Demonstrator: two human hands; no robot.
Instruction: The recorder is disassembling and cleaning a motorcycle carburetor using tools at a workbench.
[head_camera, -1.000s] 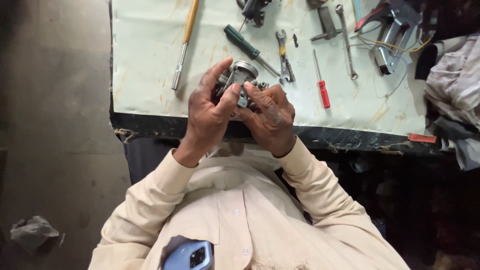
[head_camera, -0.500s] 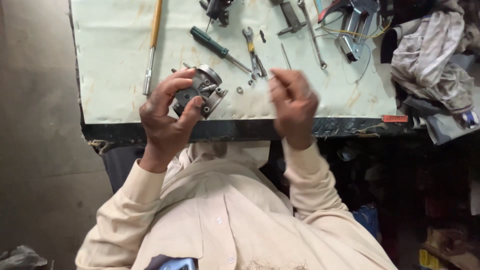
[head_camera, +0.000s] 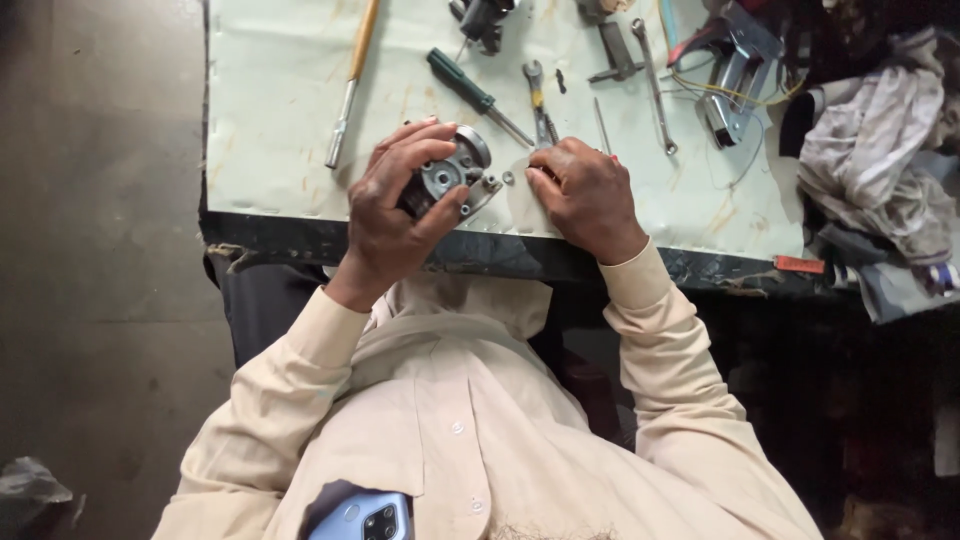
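Note:
My left hand (head_camera: 395, 215) grips a round grey metal machine part (head_camera: 447, 178) and holds it tilted just above the near edge of the pale green table (head_camera: 270, 150). My right hand (head_camera: 588, 195) rests palm down on the table to the right of the part, apart from it. Its fingertips are curled down beside a small washer (head_camera: 508, 178) and the lower end of a small wrench (head_camera: 540, 105). A thin screwdriver shaft (head_camera: 600, 125) runs out from under this hand. Whether the fingers pinch anything is hidden.
A green-handled screwdriver (head_camera: 462, 80), a wooden-handled tool (head_camera: 352, 80), a long spanner (head_camera: 655, 85), a dark part (head_camera: 485, 18) and a metal bracket with wires (head_camera: 735, 62) lie farther back. Crumpled rags (head_camera: 880, 140) sit at the right. A phone (head_camera: 365, 517) sticks out of my shirt pocket.
My right hand has let go of the metal part and dropped to the table on the right. My left hand keeps hold of the part.

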